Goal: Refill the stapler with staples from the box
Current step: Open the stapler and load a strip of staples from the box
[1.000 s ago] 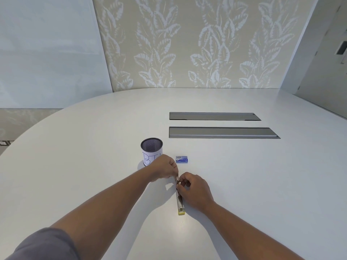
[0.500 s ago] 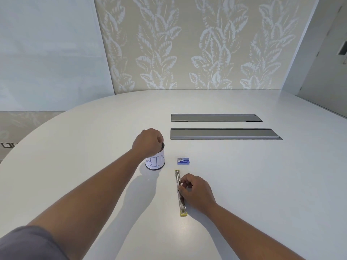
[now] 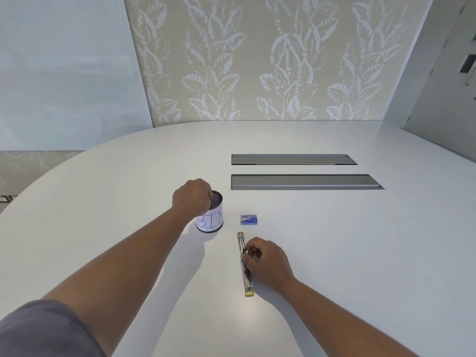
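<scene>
In the head view, the left hand [image 3: 192, 198] has moved from the long opened silver stapler [image 3: 244, 264] to the mesh cup labelled BIN [image 3: 210, 215] at ten o'clock, fingers curled over its rim, likely discarding leftovers; what they hold, I cannot tell. The right hand [image 3: 266, 262] still pinches the stapler's middle. The small blue staple box [image 3: 248, 219] lies untouched at twelve o'clock.

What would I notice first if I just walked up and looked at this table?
Probably the two bare arms reaching over the white table. The left hand hovers closed over a mesh cup labelled BIN, while the right hand rests on a long opened stapler. A small blue staple box sits just beyond the stapler.
</scene>
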Motion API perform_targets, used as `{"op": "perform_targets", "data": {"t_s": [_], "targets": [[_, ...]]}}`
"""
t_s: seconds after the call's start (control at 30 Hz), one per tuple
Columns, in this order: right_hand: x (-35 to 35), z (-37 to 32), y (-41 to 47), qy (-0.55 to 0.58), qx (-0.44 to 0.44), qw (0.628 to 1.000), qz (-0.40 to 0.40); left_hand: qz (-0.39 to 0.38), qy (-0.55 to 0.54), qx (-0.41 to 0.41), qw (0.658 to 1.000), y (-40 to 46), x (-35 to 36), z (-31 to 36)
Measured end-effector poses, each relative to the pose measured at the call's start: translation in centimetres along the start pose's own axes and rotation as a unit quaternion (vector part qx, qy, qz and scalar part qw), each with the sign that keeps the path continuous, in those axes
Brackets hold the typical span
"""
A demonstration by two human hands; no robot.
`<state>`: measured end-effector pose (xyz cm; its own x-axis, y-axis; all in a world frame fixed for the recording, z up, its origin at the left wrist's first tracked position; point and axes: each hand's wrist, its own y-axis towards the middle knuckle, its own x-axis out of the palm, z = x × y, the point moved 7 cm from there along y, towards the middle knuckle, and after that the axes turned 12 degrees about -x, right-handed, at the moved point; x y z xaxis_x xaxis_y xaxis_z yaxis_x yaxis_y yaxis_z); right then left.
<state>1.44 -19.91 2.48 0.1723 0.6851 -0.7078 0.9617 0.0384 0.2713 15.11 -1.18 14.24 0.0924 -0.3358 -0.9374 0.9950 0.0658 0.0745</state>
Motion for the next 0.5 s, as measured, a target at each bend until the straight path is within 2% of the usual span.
{"op": "perform_targets", "data": {"t_s": [0.1, 0.2, 0.3, 0.37, 0.5], "targets": [[0.0, 0.0, 0.0, -0.002, -0.001, 1.0, 0.0, 0.029, 0.004, 0.039, 0.999, -0.9, -0.1, 1.2], [0.0, 0.0, -0.1, 0.0, 0.001, 1.0, 0.002, 0.056, -0.018, 0.136, 0.989, -2.6, 0.3, 3.4], [0.0, -0.1, -0.1, -0.002, -0.004, 1.0, 0.005, -0.011, -0.051, 0.21, 0.976, -4.3, 2.4, 5.0], [0.0, -0.1, -0.1, -0.002, -0.007, 1.0, 0.007, -0.056, -0.058, 0.217, 0.973, -5.0, 4.5, 5.2], [-0.1, -0.2, 0.0, -0.005, -0.014, 1.0, 0.008, -0.116, -0.084, 0.162, 0.976, -5.3, 8.6, 3.6]]}}
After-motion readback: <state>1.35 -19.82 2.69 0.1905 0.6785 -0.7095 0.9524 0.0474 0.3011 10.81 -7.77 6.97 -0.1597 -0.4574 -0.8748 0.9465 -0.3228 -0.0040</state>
